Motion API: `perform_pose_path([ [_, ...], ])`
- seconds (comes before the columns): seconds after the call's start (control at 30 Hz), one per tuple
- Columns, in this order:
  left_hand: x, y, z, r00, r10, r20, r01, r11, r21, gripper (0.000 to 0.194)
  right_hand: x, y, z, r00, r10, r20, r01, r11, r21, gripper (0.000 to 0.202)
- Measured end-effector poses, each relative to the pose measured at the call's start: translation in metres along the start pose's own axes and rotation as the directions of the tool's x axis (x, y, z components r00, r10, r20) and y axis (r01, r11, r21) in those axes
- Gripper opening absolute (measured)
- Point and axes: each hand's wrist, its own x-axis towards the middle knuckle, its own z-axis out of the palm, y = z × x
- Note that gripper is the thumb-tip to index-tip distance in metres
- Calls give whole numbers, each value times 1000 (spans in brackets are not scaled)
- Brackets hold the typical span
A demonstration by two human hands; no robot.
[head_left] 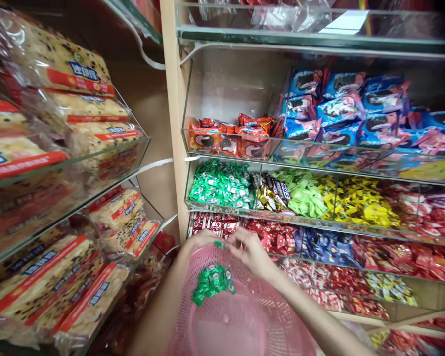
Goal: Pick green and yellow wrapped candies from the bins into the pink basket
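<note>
Nearest the camera is a round pink plastic basket with perforated walls (226, 338), between the person's two bare forearms. A small heap of shiny green-wrapped sweets (213, 282) lies inside it, toward the far left side. The left hand (203, 239) is at the basket's far left rim; its fingers are partly hidden, so I cannot tell whether it grips the rim. The right hand (249, 248) is over the far rim, thumb and fingers drawn narrow. One loose green-wrapped sweet (219, 244) shows between the hands, close to the right fingertips; I cannot tell which hand holds it.

Just beyond the hands, red-and-white wrapped packets (215, 222) fill a low shelf section. Above them, a clear-fronted compartment holds a large pile of matching green-wrapped sweets (222, 185). To its right are dark-and-gold packets (273, 192), pale green packets (306, 193) and bright yellow packets (367, 200). Higher up sit orange-red packets (230, 136) and, farther right, stacked blue packets (341, 109). On the left, beyond a pale wooden post (175, 123), clear-wrapped cream-coloured bars with red bands (70, 69) fill glass-fronted shelves.
</note>
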Motion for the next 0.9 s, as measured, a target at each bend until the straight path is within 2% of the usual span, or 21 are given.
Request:
perform_pose_path([
  [0.07, 3, -2, -1, 997, 6, 80, -7, 1000, 13, 40, -26, 25, 20, 991, 103, 86, -85, 977, -195, 15],
  [0.13, 6, -6, -1, 995, 15, 97, -17, 1000, 22, 40, -40, 45, 37, 975, 176, 135, -109, 910, -400, 12],
  [0.23, 10, -11, -2, 995, 23, 95, -26, 999, 30, 41, -44, 57, 55, 966, 186, 177, -41, 791, -610, 12],
  [0.37, 12, -11, -3, 995, 37, 96, -43, 997, 57, 43, -43, 55, 77, 962, 106, 251, 111, 689, -716, 20],
  [0.6, 8, -6, -7, 994, 44, 95, -57, 989, 138, 51, -48, 61, 117, 941, 83, 328, 202, 638, -743, 20],
  [0.77, 9, -10, -8, 991, 87, 100, -103, 980, 170, 48, -49, 61, 122, 936, 108, 335, 177, 678, -713, 19],
  [0.83, 9, -11, -7, 991, 90, 103, -105, 984, 144, 46, -45, 50, 112, 938, 124, 324, 149, 699, -700, 18],
  [0.9, 10, -13, -6, 991, 90, 94, -101, 988, 113, 46, -34, 33, 92, 950, 119, 287, 118, 717, -687, 14],
])
